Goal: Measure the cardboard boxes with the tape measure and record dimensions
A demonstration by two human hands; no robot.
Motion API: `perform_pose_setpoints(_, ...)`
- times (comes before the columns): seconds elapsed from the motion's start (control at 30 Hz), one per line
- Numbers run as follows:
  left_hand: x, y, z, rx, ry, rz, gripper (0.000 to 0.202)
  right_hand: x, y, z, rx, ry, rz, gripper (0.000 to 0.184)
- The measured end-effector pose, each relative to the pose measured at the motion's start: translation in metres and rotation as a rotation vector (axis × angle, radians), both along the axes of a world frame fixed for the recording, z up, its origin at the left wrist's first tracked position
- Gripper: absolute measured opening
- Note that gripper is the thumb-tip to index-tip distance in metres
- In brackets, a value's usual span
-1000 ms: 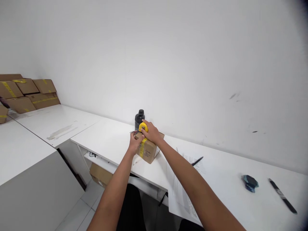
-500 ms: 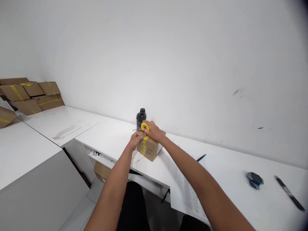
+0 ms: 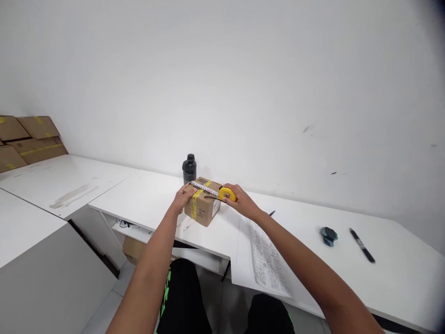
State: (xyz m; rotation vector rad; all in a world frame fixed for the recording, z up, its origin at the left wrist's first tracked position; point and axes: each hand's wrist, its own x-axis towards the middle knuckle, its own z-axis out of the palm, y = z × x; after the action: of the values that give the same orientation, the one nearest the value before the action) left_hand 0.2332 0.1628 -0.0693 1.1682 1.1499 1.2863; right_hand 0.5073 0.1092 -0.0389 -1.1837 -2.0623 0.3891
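Note:
A small cardboard box [image 3: 203, 214] with yellow tape and handwriting on its front sits on the white table. My right hand [image 3: 242, 202] is closed round a yellow tape measure [image 3: 227, 194] just off the box's right edge. Its white blade [image 3: 205, 188] is drawn out across the box top, and a dark strap hangs from the case. At the box's left edge, my left hand [image 3: 181, 199] is closed on the corner, its thumb on top, close to the blade's end. Whether its fingers also pin the blade is hard to see.
Behind the box stands a black bottle [image 3: 189, 169]. To the right lie written paper sheets [image 3: 266, 255], a pen [image 3: 271, 213], a dark blue-green object [image 3: 328, 236] and a black marker [image 3: 362, 246]. Stacked cardboard boxes [image 3: 41, 147] fill the far left, by the wall.
My right hand has moved right with the tape measure, drawing its blade out over the box top. My left hand stays at the box's left edge. The camera view has turned right.

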Motion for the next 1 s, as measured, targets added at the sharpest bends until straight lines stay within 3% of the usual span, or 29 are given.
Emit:
perform_pose_setpoints(0.43, 0.003, -0.009, 0.013, -0.041, 0.022, 0.02, 0.073, -0.005, -0.003, 0.001, -0.005, 0.037, -0.004, 0.047)
perform_pose_setpoints(0.7, 0.004, -0.007, 0.009, -0.024, 0.028, 0.028, 0.072, -0.011, -0.001, 0.009, -0.063, 0.023, 0.001, 0.053)
perform_pose_setpoints(0.83, 0.004, -0.005, 0.007, -0.007, 0.012, 0.016, 0.069, -0.017, 0.001, -0.01, -0.063, 0.279, -0.058, 0.075)
perform_pose_setpoints(1.0, 0.005, -0.005, 0.008, -0.012, 0.04, 0.019, 0.069, -0.032, 0.006, -0.031, -0.198, 0.699, -0.128, 0.099)
